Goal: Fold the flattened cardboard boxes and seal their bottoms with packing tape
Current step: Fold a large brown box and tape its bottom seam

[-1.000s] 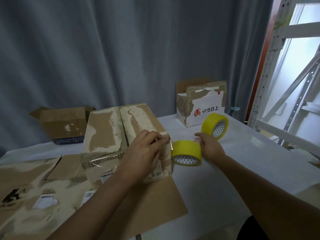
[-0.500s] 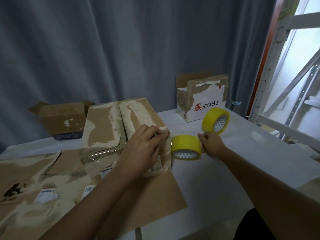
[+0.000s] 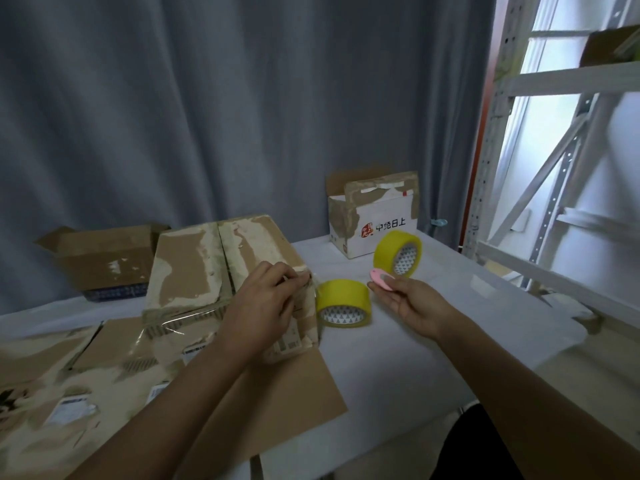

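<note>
Now the left hand [image 3: 263, 303] sits at the centre of the frame on the folded box [image 3: 221, 268], fingers curled and pinching the tape end at its right corner. Right hand [image 3: 412, 303], just right of centre, lies palm up and fairly open, a small pink cutter [image 3: 382, 283] resting loosely on its fingertips. The box stands bottom up on the table [image 3: 450, 341], flaps closed. Judging by looks, this cardboard is light and fairly stiff, its skin torn and rough, so press on the flaps near the seam. The tape film looks thin and clingy; keep it taut by the end. Count them: two yellow tape rolls, one lying flat [image 3: 343, 303] beside the box, one standing on edge [image 3: 398, 252] behind. Three erected boxes: this one, a brown one [image 3: 104, 261] at left, a white one [image 3: 374, 220] at back. Flattened cardboard [image 3: 52, 382] fills the lower left, number unclear.
</note>
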